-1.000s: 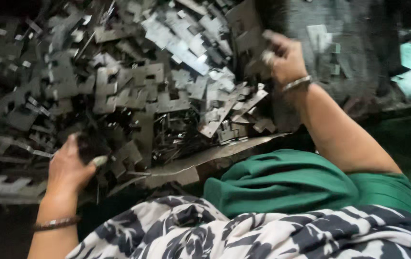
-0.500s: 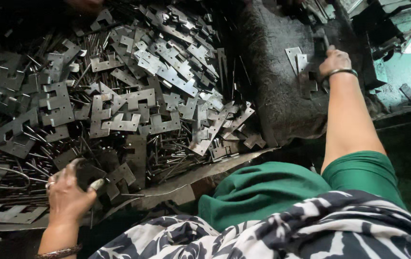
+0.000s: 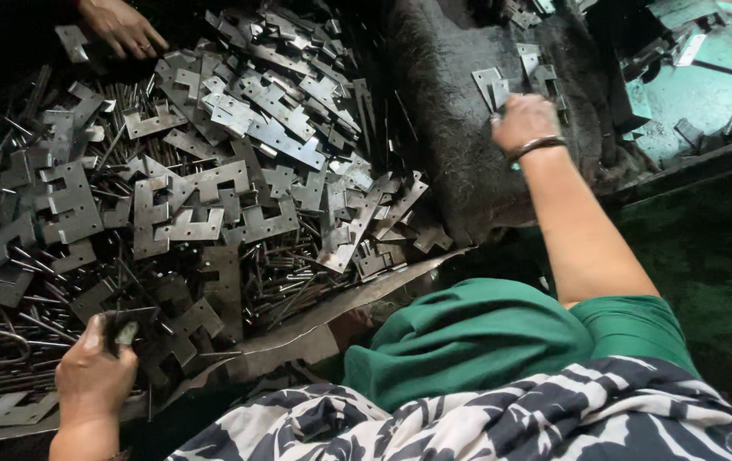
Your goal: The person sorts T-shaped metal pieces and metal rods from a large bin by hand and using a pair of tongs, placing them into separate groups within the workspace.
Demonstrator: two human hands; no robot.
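A big heap of flat grey metal hinge plates (image 3: pixel 212 188), mixed with thin steel pins (image 3: pixel 289 282), fills the left half of the view. My left hand (image 3: pixel 97 371) rests at the heap's near edge, its fingers closed around a dark metal plate (image 3: pixel 118 329). My right hand (image 3: pixel 524 119), a bangle on its wrist, reaches far right onto a dark cloth sack (image 3: pixel 460 137). Its fingers are curled on a small plate (image 3: pixel 490 85) lying there; whether it grips the plate is hidden.
Another person's hand (image 3: pixel 122 26) works at the heap's far left corner. A curved metal sheet (image 3: pixel 315 324) holds the heap's near edge. A teal machine surface (image 3: pixel 691 77) lies at the far right. My green and patterned clothing (image 3: pixel 486 376) fills the bottom.
My right hand has moved from the heap's right side across to the dark sack. The view has tilted, bringing the other person's hand into sight. My left hand stays at the near edge.
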